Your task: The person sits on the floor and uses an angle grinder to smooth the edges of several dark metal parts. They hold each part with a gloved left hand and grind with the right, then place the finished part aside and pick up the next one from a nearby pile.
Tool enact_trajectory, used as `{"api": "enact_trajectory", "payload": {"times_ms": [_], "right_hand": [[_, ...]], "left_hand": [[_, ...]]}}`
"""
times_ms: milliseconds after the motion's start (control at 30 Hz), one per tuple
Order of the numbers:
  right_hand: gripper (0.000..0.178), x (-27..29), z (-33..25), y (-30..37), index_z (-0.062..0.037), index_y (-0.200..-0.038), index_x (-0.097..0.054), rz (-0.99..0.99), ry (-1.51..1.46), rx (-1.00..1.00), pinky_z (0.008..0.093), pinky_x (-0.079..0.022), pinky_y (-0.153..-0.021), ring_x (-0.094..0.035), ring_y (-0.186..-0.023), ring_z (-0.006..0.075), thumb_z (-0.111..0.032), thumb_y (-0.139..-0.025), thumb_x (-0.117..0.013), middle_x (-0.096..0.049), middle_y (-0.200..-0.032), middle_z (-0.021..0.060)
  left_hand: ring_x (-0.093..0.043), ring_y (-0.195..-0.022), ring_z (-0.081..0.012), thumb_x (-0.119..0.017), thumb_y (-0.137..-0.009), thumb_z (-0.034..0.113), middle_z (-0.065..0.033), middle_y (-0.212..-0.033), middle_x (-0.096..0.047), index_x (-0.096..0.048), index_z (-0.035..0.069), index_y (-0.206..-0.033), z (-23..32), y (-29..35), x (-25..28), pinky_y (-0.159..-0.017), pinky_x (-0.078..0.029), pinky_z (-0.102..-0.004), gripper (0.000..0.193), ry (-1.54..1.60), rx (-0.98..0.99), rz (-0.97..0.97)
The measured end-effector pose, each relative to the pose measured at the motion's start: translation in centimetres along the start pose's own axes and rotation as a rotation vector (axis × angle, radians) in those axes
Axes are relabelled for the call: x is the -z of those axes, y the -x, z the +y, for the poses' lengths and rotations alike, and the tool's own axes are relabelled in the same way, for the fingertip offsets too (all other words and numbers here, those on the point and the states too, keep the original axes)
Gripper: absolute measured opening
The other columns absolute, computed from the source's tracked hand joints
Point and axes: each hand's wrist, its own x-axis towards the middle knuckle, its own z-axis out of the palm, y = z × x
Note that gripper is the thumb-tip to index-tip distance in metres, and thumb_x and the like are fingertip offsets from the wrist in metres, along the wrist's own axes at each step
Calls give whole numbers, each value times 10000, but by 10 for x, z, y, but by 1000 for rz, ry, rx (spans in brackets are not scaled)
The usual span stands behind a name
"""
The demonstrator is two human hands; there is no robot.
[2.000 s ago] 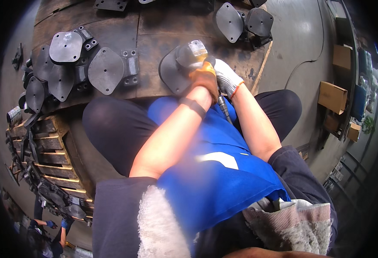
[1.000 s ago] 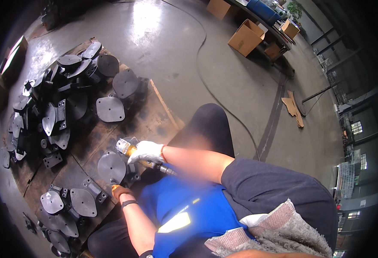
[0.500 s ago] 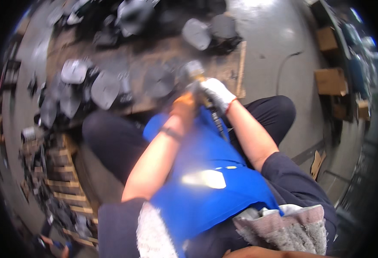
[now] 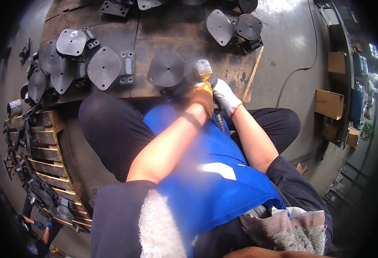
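Both my gloved hands are closed on a yellow angle grinder [image 4: 206, 77] with a silvery head, held in front of me at the table's near edge. My left hand [image 4: 204, 98], in an orange-brown glove, wraps its near side. My right hand [image 4: 226, 97], in a white glove with a red cuff edge, grips it from the right. A dark ribbed cord sleeve runs from the tool toward my lap. Just left of the grinder's head lies a dark round-sided metal plate [image 4: 166, 69] with a centre hole; the blurred disc area hides whether they touch.
The wooden table [image 4: 163, 46] carries several metal plates with brackets, such as a pale plate [image 4: 104, 69] to the left and another plate [image 4: 219, 28] at far right. A pallet [image 4: 53, 152] with metal parts stands at left. Cardboard boxes [image 4: 328, 104] sit right. Another person [image 4: 40, 230] is at lower left.
The view has shifted, so the table and its plates appear higher. My hands keep hold of the grinder, whose head now sits slightly nearer me relative to the plate.
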Motion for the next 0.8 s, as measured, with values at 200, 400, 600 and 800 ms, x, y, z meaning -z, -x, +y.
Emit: {"api": "enact_trajectory", "payload": {"times_ms": [200, 400, 600, 800], "right_hand": [[298, -6, -38, -14, 2, -926, -662, -23, -72, -126, 310, -477, -658, -570, -727, 141, -290, -869, -639, -664, -810, 67], [342, -4, -78, -25, 28, -1007, -656, -84, 3, -162, 350, -496, -766, -636, -854, 229, -266, -907, -512, -687, -928, 160], [310, -5, -122, -17, 16, -977, -659, -15, -320, -327, 333, -497, -760, -629, -846, 210, -268, -883, -577, -683, -929, 138], [336, -6, -119, -30, 21, -1028, -657, -60, -120, -285, 322, -504, -780, -636, -877, 215, -270, -905, -539, -683, -961, 149]], "left_hand": [[-667, -942, -165, -613, -883, 301, -62, -1030, -665, -520, 54, -1281, -5, -7, 9, -712, -546, -314, 478, -74, 149, -58], [-669, -964, -241, -550, -921, 258, -111, -1037, -675, -584, 73, -1110, -17, -25, 0, -776, -547, -310, 267, -209, -17, 41], [-667, -981, -214, -666, -841, 235, -95, -1044, -676, -571, 90, -1137, -28, -48, -24, -794, -543, -294, 343, -25, 38, 74], [-659, -1019, -207, -681, -821, 205, -111, -1061, -675, -566, 76, -1161, -23, -37, 17, -816, -538, -297, 381, 4, 85, -6]]}}
